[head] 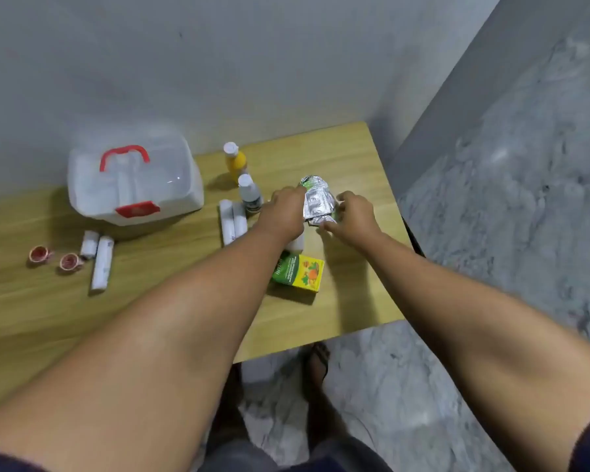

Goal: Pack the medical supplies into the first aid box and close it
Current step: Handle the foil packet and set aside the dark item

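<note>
A white first aid box [133, 185] with a red handle and red latch stands shut at the back left of the wooden table [171, 284]. Silver blister packs [315, 199] lie stacked at the right. My left hand [283, 212] grips their left edge and my right hand [355, 216] pinches their right edge. A green and yellow carton [298, 272] lies in front of them. A yellow bottle [235, 161] and a clear bottle [249, 194] stand behind white bandage rolls [232, 221]. Two more rolls [97, 260] and two red tape rolls [55, 258] lie at the left.
The table stands against a grey wall; its right edge and front edge drop to a grey marbled floor [508, 233]. A sandalled foot [317, 362] shows below the front edge. Part of another white item lies hidden under my left forearm.
</note>
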